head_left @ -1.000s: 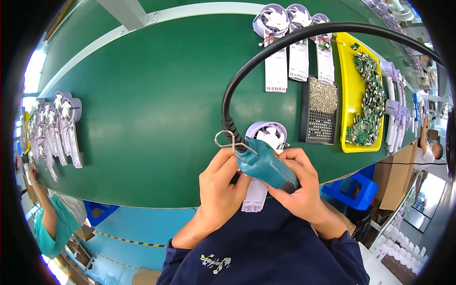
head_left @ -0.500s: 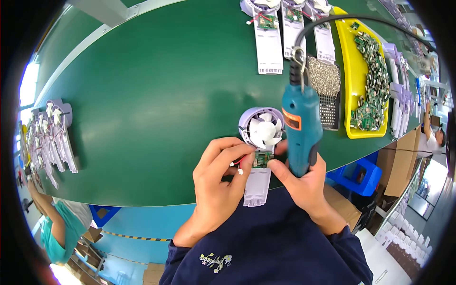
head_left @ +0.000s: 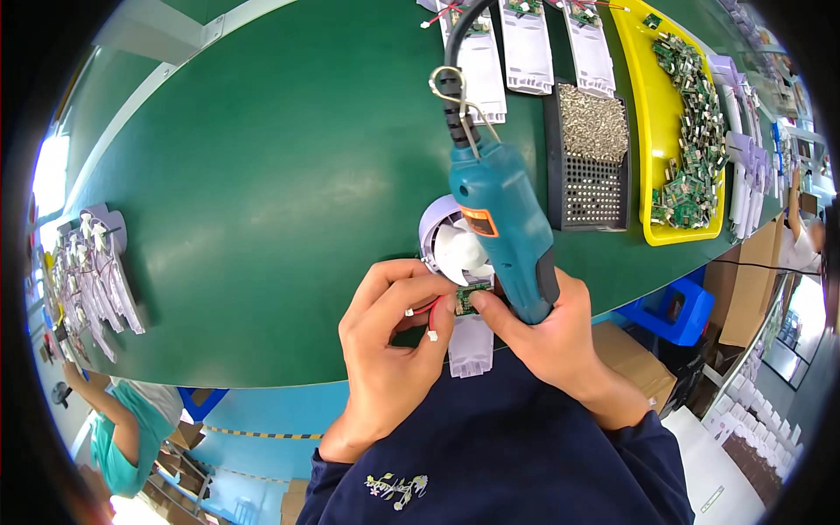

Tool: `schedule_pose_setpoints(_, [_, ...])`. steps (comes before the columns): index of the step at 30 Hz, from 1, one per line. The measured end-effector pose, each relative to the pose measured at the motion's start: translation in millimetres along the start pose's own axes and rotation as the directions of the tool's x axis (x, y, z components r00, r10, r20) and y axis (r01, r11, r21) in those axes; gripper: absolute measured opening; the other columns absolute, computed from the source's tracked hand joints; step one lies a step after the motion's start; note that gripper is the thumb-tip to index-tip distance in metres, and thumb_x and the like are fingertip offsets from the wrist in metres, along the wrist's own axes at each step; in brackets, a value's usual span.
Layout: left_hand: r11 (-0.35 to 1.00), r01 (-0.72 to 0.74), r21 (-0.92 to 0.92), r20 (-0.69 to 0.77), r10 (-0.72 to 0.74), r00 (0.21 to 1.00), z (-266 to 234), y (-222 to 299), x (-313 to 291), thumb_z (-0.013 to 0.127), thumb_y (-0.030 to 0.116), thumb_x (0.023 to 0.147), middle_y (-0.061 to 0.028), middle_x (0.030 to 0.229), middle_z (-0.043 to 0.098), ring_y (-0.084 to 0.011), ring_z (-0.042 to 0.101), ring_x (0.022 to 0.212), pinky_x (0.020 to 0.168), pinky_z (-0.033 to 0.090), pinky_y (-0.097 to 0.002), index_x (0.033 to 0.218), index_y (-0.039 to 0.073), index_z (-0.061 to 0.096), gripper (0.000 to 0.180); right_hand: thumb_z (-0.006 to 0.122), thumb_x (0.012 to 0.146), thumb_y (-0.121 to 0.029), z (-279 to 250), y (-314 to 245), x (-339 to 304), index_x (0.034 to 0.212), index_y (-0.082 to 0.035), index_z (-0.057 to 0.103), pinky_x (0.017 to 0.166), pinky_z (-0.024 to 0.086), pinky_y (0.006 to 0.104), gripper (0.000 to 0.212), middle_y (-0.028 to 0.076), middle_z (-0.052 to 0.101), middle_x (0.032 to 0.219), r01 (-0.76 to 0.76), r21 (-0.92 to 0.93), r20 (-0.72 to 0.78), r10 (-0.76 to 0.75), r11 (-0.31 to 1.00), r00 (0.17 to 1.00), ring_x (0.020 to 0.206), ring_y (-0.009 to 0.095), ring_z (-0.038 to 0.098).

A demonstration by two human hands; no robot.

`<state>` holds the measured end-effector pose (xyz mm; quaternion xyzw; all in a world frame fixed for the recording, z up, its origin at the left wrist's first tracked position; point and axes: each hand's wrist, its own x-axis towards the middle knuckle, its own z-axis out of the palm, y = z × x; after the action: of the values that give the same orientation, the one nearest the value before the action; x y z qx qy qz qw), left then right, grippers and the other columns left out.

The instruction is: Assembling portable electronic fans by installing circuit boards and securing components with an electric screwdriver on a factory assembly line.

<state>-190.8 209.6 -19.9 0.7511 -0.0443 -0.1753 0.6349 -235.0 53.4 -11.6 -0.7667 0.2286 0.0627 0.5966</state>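
Note:
At the table's near edge lies a pale lilac fan housing [head_left: 472, 348], its round end holding a white fan blade wheel [head_left: 458, 254]. A small green circuit board [head_left: 471, 299] sits just below the blades. My left hand [head_left: 385, 337] is closed, pinching the board's left side, with red and black wires ending in white plugs [head_left: 432, 335] beside its fingers. My right hand [head_left: 556, 346] grips a teal electric screwdriver [head_left: 503, 214], tilted with its cable end far left, while its thumb presses the board's right side. The screwdriver's tip and the right fingers are hidden.
A dark perforated tray of small screws [head_left: 595, 131] stands right of the screwdriver, beside a yellow tray [head_left: 646, 175] of circuit boards. More housings [head_left: 529, 52] lie at the back, others [head_left: 101, 262] at far left. A co-worker in a teal shirt [head_left: 131, 433] is at lower left.
The screwdriver's cable end has tipped to the left, and its body now covers part of the fan. My right thumb has shifted slightly left on the board; my left hand stays at it.

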Motion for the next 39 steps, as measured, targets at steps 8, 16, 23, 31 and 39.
schedule_pose_setpoints(8, [0.999, 0.013, 0.03, 0.109, -0.017, 0.994, -4, 8, -2, 0.068, -0.008, 0.08, -0.0093, 0.101, 0.06, -0.0156, 0.064, 0.077, 0.07, 0.056, -0.0262, 0.104, 0.001, 0.069, 0.026, 0.074, 0.081, -0.01, -5, 1, 5, 0.095, 0.001, 0.065, 0.057, 0.049, 0.0269, 0.02, 0.008, 0.067, 0.072, 0.07, -0.035, 0.033, -0.069, 0.997, 0.997, 0.063, 0.01, 0.064])
schedule_pose_setpoints(16, [0.997, 0.078, 0.014, 0.109, -0.079, 0.991, -4, -2, 1, 0.074, -0.006, 0.076, -0.0122, 0.101, 0.065, -0.0179, 0.068, 0.085, 0.075, 0.059, -0.0278, 0.102, -0.001, 0.069, 0.027, 0.077, 0.079, -0.012, -25, 5, 2, 0.101, 0.001, 0.063, 0.066, 0.05, 0.0258, 0.029, 0.005, 0.068, 0.085, 0.144, 0.148, -0.01, -0.144, 0.978, 0.989, 0.074, 0.008, 0.06])
schedule_pose_setpoints(23, [0.998, -0.032, -0.055, 0.101, 0.038, 0.994, 27, 4, 25, 0.072, -0.008, 0.078, -0.0129, 0.102, 0.065, -0.0191, 0.069, 0.088, 0.077, 0.059, -0.0277, 0.102, -0.003, 0.068, 0.026, 0.038, 0.067, -0.094, -97, -15, 43, 0.096, -0.004, 0.049, 0.048, 0.038, 0.0275, 0.095, 0.006, 0.049, 0.07, 0.619, 0.69, -0.265, -0.665, 0.375, 0.698, 0.058, 0.015, 0.047])
schedule_pose_setpoints(31, [0.993, 0.032, -0.11, 0.108, -0.02, 0.994, 41, 6, 36, 0.07, -0.012, 0.077, -0.0118, 0.104, 0.065, -0.0206, 0.069, 0.093, 0.08, 0.057, -0.0276, 0.103, -0.004, 0.066, 0.027, 0.025, 0.066, -0.097, -109, -8, 94, 0.085, -0.004, 0.049, 0.041, 0.035, 0.029, 0.098, 0.006, 0.045, 0.059, 0.76, 0.602, -0.478, -0.653, 0.244, 0.588, 0.047, 0.016, 0.04])
schedule_pose_setpoints(39, [0.991, 0.038, -0.128, 0.117, -0.023, 0.993, 39, 7, 40, 0.07, -0.011, 0.078, -0.012, 0.103, 0.065, -0.0209, 0.069, 0.093, 0.079, 0.059, -0.0279, 0.101, -0.004, 0.066, 0.025, 0.026, 0.067, -0.096, -99, -5, 98, 0.083, -0.004, 0.048, 0.04, 0.035, 0.0285, 0.097, 0.007, 0.047, 0.057, 0.744, 0.6, -0.482, -0.609, 0.294, 0.63, 0.045, 0.016, 0.041])
